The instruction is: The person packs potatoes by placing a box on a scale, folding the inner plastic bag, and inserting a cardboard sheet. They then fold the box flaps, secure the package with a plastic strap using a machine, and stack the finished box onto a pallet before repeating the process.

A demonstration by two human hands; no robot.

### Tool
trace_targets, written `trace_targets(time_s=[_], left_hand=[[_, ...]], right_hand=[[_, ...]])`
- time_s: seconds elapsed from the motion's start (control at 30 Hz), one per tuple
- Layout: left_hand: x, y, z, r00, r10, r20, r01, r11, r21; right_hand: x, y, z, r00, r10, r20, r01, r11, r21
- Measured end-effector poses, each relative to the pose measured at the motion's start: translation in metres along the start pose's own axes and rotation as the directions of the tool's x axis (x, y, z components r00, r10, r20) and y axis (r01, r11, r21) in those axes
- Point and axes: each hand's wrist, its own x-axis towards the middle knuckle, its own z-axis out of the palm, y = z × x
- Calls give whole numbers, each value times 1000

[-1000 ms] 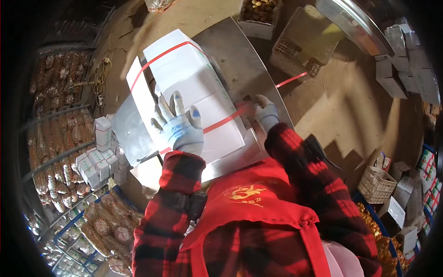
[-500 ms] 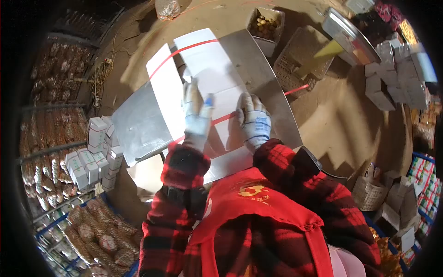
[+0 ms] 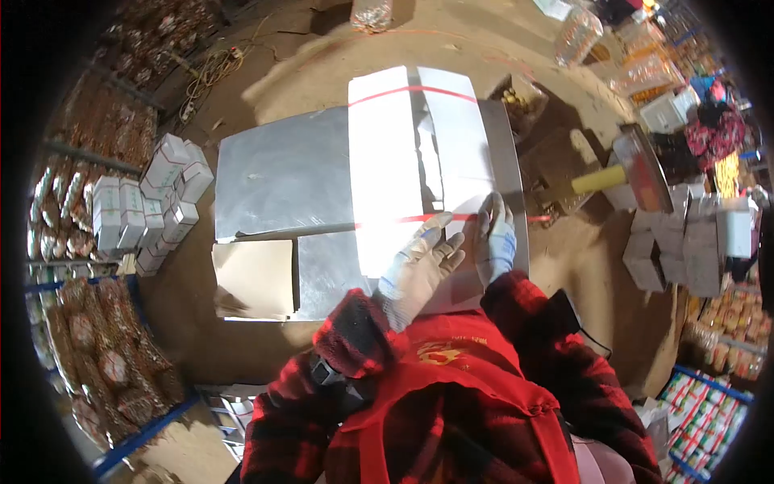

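Observation:
Two long white cardboard flaps (image 3: 455, 145) lie on the metal table with a dark gap between them. Red strapping (image 3: 385, 219) crosses both flaps near me, and a second red band (image 3: 443, 90) crosses their far ends. My left hand (image 3: 415, 278), in a pale work glove, is over the near end, palm turned up and fingers apart, holding nothing. My right hand (image 3: 497, 238), gloved too, rests at the near right side of the cardboard beside the strapping, fingers stretched out and holding nothing.
A tan cardboard sheet (image 3: 254, 278) lies on the metal tabletop (image 3: 282, 173), front left. White cartons (image 3: 173, 181) are stacked left of the table, and more cartons (image 3: 693, 242) stand at right. A crate of round yellowish items (image 3: 518, 105) sits beyond the table's right corner.
My left hand has lifted off the cardboard, turned palm up and come closer to my right hand. My right hand stays near the strapping. The view has turned, showing more of the table's left.

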Motion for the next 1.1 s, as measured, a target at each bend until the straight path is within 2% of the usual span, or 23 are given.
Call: trace_targets(time_s=[0.07,0.13,0.27,0.4,0.47,0.5,0.53,0.57,0.6,0.63,0.67,0.7,0.73,0.8,0.83,0.87,0.9,0.93,0.97,1.0,1.03,1.07,1.1], left_hand=[[8,0,2,999,29,-15,-31,986,-166],[13,-3,4,998,47,-39,-57,951,-303],[15,-8,6,993,96,-61,-112,924,-365],[20,-20,-6,980,193,-47,-198,959,-201],[25,-20,-9,947,318,44,-319,947,33],[29,-20,-8,927,367,77,-375,910,177],[37,-26,-25,919,339,201,-205,847,-490],[34,-21,-9,957,290,-16,-259,826,-500],[29,-19,6,949,221,-224,-308,799,-516],[33,-24,-7,970,230,-82,-234,782,-577],[35,-29,-20,968,243,64,-153,771,-619],[35,-28,-20,961,267,78,-167,779,-605],[30,-28,-12,961,268,-64,-263,825,-500],[19,-17,-2,960,187,-208,-268,825,-497],[13,-18,-7,956,239,-171,-293,823,-487],[10,-24,-11,947,291,-137,-321,818,-477],[20,-48,-34,866,500,-16,-448,761,-468],[3,-39,-38,893,431,129,-296,779,-553],[-24,-31,-32,886,464,8,-457,874,-165],[-38,-33,-37,891,454,-2,-453,887,-90],[-51,-35,-42,896,444,-12,-444,896,-14],[-53,-42,-64,919,381,98,-344,900,-269],[-58,-50,-78,913,343,221,-198,846,-494]], right_hand=[[6,23,13,999,-33,23,33,999,-11],[16,7,-5,980,-193,55,199,967,-156],[96,-37,-4,854,-520,6,518,849,-100],[182,-110,25,637,-769,54,766,624,-151],[218,-133,46,566,-778,274,824,524,-214],[211,-163,17,554,-715,428,833,475,-285],[213,-185,2,543,-613,574,832,485,-269],[242,-166,31,461,-644,611,885,387,-259],[252,-166,36,435,-646,627,894,394,-213],[249,-190,49,383,-665,641,919,346,-190],[268,-181,37,391,-499,774,797,603,-14],[284,-181,49,292,-417,861,653,745,139],[339,-130,113,207,-553,807,548,749,372],[308,-152,85,267,-546,794,673,695,252],[289,-166,68,297,-542,786,724,664,185],[282,-162,61,303,-546,781,611,740,281],[275,-158,53,309,-551,775,478,795,374],[270,-153,46,315,-555,770,336,824,457],[247,-172,13,310,-523,794,627,740,242],[217,-186,-18,385,-315,868,462,879,114],[206,-170,-26,341,-473,812,484,829,280],[176,-179,-50,336,-380,862,332,904,270],[151,-182,-71,382,-338,860,356,913,201]])
